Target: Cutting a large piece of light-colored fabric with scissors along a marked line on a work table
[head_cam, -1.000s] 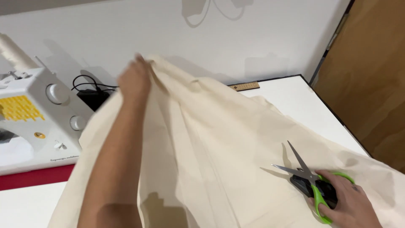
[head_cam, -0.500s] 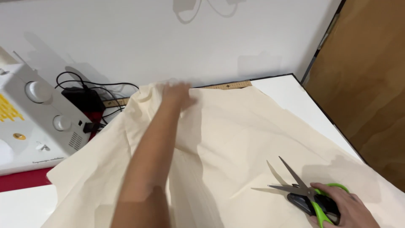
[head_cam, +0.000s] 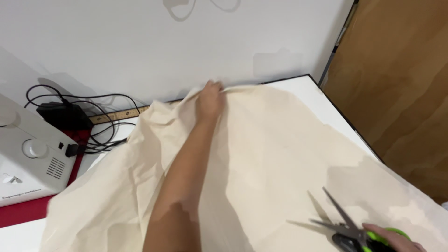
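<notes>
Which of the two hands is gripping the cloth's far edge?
The left hand, stretched to the far edge of the cream cloth; the right hand holds green-handled scissors.

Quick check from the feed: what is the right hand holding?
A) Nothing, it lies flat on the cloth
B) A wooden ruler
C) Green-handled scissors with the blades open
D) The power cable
C: the right hand grips green-handled scissors at the lower right, blades spread open over the cloth, while the left hand grips the cloth's far edge near the wall.
</notes>
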